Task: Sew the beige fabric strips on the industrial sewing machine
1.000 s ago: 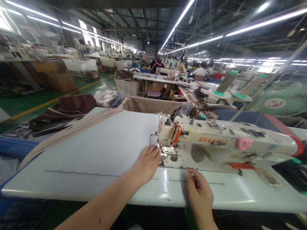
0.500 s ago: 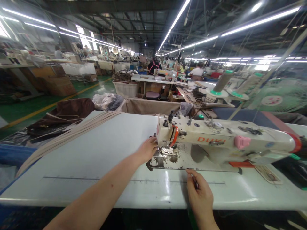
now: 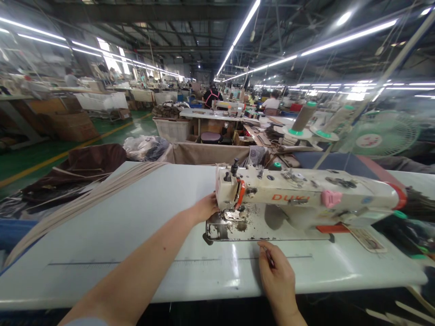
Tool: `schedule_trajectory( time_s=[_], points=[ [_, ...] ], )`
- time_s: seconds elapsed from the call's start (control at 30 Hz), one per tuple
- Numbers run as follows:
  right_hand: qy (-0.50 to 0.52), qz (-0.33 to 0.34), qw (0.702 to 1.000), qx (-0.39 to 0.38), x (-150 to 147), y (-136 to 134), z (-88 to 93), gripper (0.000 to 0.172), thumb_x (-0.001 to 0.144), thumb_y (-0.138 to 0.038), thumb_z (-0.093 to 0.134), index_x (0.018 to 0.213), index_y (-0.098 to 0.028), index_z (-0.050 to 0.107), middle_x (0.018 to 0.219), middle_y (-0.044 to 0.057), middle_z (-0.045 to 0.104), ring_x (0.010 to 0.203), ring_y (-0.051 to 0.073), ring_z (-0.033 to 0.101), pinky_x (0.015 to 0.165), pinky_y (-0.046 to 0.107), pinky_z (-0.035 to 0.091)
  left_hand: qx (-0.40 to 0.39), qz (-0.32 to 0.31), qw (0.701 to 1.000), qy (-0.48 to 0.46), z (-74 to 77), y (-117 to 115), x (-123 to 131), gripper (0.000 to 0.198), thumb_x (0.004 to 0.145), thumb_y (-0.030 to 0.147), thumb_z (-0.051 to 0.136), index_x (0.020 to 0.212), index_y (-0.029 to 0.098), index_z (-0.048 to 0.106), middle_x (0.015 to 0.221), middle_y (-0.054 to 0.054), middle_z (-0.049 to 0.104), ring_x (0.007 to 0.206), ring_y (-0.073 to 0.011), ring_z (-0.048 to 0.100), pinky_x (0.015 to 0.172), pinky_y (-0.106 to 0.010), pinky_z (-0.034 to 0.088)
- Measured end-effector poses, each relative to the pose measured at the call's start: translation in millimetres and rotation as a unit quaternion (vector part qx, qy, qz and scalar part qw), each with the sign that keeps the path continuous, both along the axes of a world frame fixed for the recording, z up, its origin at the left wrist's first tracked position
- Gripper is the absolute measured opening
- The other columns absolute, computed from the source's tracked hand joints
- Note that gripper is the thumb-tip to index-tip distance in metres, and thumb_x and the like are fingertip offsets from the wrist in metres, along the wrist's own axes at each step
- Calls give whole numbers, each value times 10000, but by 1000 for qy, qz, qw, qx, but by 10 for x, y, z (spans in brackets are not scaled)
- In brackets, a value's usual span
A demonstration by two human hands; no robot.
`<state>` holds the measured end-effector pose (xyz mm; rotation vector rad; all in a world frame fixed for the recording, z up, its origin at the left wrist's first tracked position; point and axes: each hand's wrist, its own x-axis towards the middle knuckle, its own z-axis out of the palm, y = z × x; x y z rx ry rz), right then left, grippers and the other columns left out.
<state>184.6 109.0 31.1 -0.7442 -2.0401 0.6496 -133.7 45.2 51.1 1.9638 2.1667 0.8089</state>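
Worktop point(image 3: 142, 203), one, bears one sewing machine point(image 3: 299, 192) towards its right, the metal bed point(image 3: 224, 232) newly bared at its near-left corner, and pale strips point(image 3: 81, 194) along the left, too overlapped for us to count. Of our two hands, the left hand point(image 3: 205, 208) has slid back beside the machine's head point(image 3: 225, 183); we judge the work has shifted there. Its fingertips hidden, we cannot tell its grip. Our right hand point(image 3: 279, 271), before the bed, curls round one small dark object point(image 3: 269, 259).

A pale blue-grey sleeve edge point(image 3: 84, 321) is seen at the frame's lower left. The bare left forearm point(image 3: 144, 269) is marked by a small dark spot point(image 3: 165, 248).
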Motion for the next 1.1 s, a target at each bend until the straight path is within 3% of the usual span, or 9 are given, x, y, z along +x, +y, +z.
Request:
schedule_trajectory(
  time_s=[0.2, 0.33, 0.5, 0.83, 1.1],
  points=[
    [-10, 0, 1000, -4, -6, -25, 50, 283, 970, -413, 545, 1016, -225, 751, 936, 74, 786, 817, 215, 732, 783, 329, 604, -30, 30, 999, 2, 83, -244, 10, 126, 919, 329, 745, 1005, 259, 804, 1171, -59, 756, 1121, -273, 670, 1090, -448, 500],
    [-14, 1, 1000, 15, -8, 10, -28, 280, 972, -395, 534, 1022, -228, 752, 913, 66, 778, 779, 207, 720, 771, 326, 601, -37, 44, 998, -17, 100, -313, 61, 56, 902, 258, 757, 934, 246, 801, 1068, -43, 768, 1074, -257, 682, 1037, -424, 514],
    [-16, -2, 1000, 25, -8, 59, -140, 299, 963, -403, 523, 1037, -231, 757, 930, 72, 782, 789, 213, 728, 755, 327, 604, -45, 60, 996, -50, 85, -315, 124, 59, 888, 202, 745, 889, 236, 793, 1032, -25, 750, 1000, -204, 693, 935, -318, 550],
    [-18, 10, 999, 50, -3, 40, -121, 237, 975, -337, 533, 1041, -236, 737, 913, 43, 757, 780, 189, 714, 742, 295, 582, -67, 98, 989, -91, 107, -383, 232, 73, 853, 173, 750, 834, 233, 788, 946, 11, 707, 766, -126, 645, 727, -231, 500],
    [-12, 12, 998, 58, -13, 2, -56, 191, 976, -296, 552, 1035, -236, 723, 871, 26, 735, 732, 175, 694, 705, 283, 566, -68, 167, 979, -94, 113, -493, 598, 76, 906, 181, 700, 861, 208, 755, 961, -25, 680, 832, -159, 656, 777, -273, 511]
  ],
)
